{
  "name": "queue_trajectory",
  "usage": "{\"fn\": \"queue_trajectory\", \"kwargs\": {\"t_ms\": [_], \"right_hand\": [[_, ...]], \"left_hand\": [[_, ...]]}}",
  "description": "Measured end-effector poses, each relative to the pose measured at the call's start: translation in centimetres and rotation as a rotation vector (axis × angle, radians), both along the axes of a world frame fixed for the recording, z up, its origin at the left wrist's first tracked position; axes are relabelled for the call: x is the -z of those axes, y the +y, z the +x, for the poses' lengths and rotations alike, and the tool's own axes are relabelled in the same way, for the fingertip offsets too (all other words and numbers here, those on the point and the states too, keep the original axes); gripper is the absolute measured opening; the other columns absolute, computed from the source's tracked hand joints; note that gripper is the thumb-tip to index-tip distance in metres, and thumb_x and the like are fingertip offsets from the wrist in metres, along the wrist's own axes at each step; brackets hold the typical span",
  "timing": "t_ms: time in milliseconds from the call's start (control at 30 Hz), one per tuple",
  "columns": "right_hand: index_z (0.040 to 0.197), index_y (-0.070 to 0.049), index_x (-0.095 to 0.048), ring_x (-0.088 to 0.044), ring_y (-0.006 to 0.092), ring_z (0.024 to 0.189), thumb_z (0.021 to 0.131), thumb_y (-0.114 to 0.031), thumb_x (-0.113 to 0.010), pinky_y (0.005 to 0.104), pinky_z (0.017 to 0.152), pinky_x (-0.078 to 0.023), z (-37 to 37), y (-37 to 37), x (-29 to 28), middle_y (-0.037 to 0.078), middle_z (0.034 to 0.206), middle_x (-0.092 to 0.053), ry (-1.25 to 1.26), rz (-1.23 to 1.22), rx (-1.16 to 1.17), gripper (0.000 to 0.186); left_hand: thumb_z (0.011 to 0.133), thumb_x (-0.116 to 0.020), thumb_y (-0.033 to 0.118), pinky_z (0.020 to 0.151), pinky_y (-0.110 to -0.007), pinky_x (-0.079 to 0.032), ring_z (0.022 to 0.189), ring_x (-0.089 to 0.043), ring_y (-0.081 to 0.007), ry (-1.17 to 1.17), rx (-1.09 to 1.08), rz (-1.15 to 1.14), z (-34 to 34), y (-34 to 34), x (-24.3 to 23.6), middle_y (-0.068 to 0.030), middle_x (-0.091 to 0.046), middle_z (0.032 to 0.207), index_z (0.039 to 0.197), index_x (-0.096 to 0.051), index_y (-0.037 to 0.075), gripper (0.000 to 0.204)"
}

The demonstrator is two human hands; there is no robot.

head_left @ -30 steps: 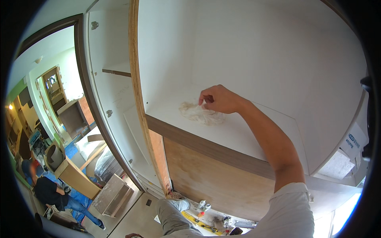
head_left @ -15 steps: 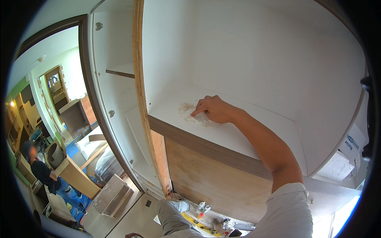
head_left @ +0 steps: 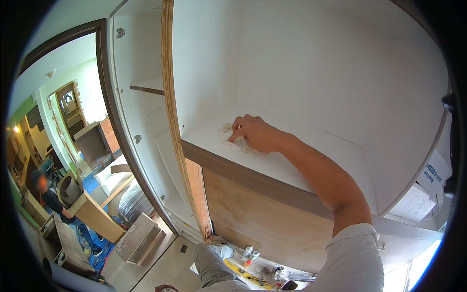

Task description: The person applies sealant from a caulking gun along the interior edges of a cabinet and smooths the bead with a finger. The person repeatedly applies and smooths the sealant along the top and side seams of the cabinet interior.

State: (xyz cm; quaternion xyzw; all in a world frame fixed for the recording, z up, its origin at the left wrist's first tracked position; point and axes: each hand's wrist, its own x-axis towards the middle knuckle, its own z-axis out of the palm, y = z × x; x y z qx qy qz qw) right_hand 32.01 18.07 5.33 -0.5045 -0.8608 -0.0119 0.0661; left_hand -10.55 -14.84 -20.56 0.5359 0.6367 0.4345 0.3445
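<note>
My right hand (head_left: 258, 134) reaches into a white cabinet and presses a crumpled, off-white rag (head_left: 226, 134) against its bottom panel (head_left: 301, 155). The fingers are bunched on the rag, near the panel's left front corner. A brown strip (head_left: 253, 173) edges the panel at the front. Only a sliver of my left hand (head_left: 163, 288) shows at the lower edge, its fingers curled round something whitish that the frame cuts off.
Left of the cabinet stands a bare plywood edge (head_left: 168, 97), then an open tall cupboard (head_left: 141, 53). Bottles (head_left: 250, 253) and a yellow spirit level (head_left: 248, 275) lie below. Through the doorway, a person (head_left: 61, 209) stands among wooden cabinet pieces (head_left: 99, 216).
My right hand has shifted slightly left, and its outstretched finger has curled in, gathering the rag closer. The person beyond the doorway has moved a little.
</note>
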Motion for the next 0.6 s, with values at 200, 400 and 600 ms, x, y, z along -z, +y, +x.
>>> {"fn": "queue_trajectory", "kwargs": {"t_ms": [200,400,600], "right_hand": [[0.131,-0.019,-0.071,-0.048,0.0272,0.127,0.084,0.014,-0.044,0.0437,0.112,-0.040,-0.4,-0.4,0.4,0.008,0.132,-0.055,-0.066,-0.011,0.082,0.063],[0.138,-0.017,-0.066,-0.054,0.0327,0.121,0.088,0.005,-0.049,0.0404,0.108,-0.045,2.7,0.3,-2.0,0.013,0.132,-0.055,0.247,0.139,0.148,0.057],[0.125,-0.007,-0.072,-0.064,0.0294,0.113,0.088,-0.009,-0.067,0.0390,0.095,-0.052,8.0,0.1,-1.3,0.017,0.132,-0.062,0.102,-0.107,0.315,0.037]], "left_hand": [[0.070,-0.083,0.005,0.084,-0.042,-0.053,0.092,-0.066,-0.0296,0.008,-0.007,0.022,0.1,-0.2,0.3,-0.0143,-0.069,0.097,0.111,-0.062,0.006,0.046],[0.070,-0.082,0.006,0.082,-0.042,-0.054,0.089,-0.067,-0.0294,0.021,0.000,0.041,0.1,-0.3,0.2,-0.0138,-0.070,0.096,0.111,-0.062,0.006,0.045],[0.070,-0.082,0.006,0.080,-0.042,-0.054,0.088,-0.069,-0.0280,-0.018,0.004,0.026,-0.1,-0.3,-0.3,-0.0128,-0.070,0.093,0.109,-0.063,0.007,0.043]]}}
